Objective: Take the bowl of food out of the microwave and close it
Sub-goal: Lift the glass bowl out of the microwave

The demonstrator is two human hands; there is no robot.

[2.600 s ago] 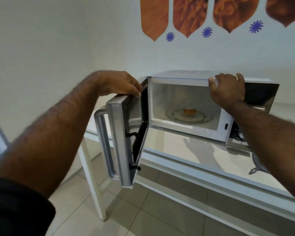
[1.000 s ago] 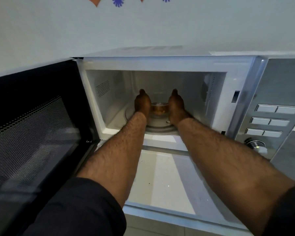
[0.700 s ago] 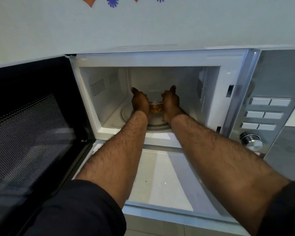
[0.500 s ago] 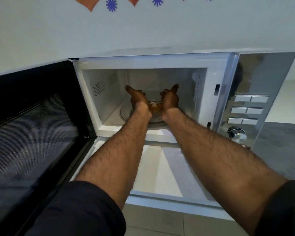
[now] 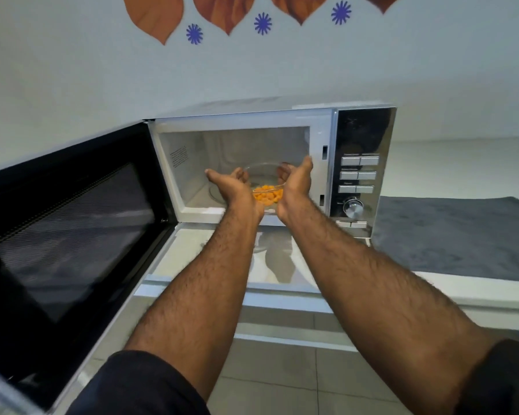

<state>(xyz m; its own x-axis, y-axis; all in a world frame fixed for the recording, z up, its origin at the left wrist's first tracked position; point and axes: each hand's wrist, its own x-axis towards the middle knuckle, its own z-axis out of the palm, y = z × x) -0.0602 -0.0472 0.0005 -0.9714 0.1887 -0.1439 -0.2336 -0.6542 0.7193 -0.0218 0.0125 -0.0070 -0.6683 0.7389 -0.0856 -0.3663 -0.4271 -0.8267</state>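
Since the earlier frames, both hands and the bowl point(image 5: 265, 187) have been drawn from deep in the cavity to its mouth, at frame centre. Fingers point(image 5: 283, 172) are curled around the clear rim, so the bowl is grasped between the left hand point(image 5: 237, 190) and the right hand point(image 5: 295, 182). Orange food pieces point(image 5: 267, 196) are held in the bowl's bottom. Extraction from the microwave point(image 5: 321, 139) is judged nearly complete. Next, the bowl must be cleared past the sill, kept level, and set down, perhaps on the white table point(image 5: 468, 292) at right. One hand must then be freed for the open door point(image 5: 69, 223) at frame left.
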